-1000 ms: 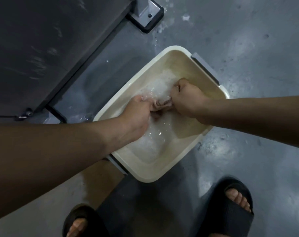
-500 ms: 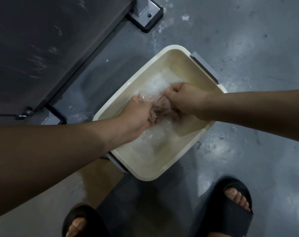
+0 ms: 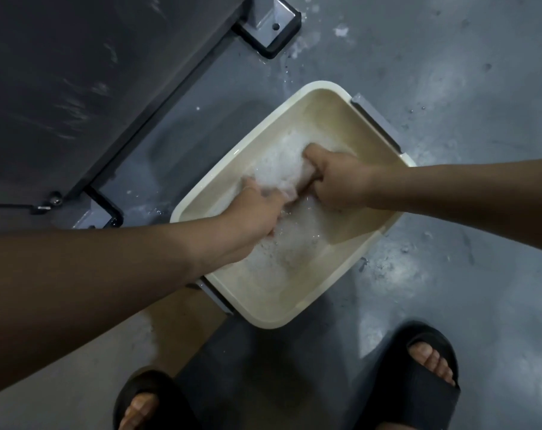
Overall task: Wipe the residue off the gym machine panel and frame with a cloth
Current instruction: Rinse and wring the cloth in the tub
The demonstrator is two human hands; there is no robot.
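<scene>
Black sandals (image 3: 418, 380) at 5 and 7 o'clock, toes showing, on wet grey floor (image 3: 481, 88). Cream basin (image 3: 263, 319) at centre, sudsy water (image 3: 282, 249) inside. Left hand (image 3: 257, 206) enters from 8 o'clock, fingers curled on near end of cloth (image 3: 296, 184), tips partly hidden by suds. Right hand (image 3: 341, 181) enters from 3 o'clock, fist closed round far end. Cloth bunched between both hands, in the water. Machine frame foot (image 3: 269, 26) at 12 o'clock. Dark panel (image 3: 77, 72) at 10 o'clock, pale streaks on it.

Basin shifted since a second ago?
No. The basin sits where it was: its far corner lies at the same offset from the machine foot plate.
</scene>
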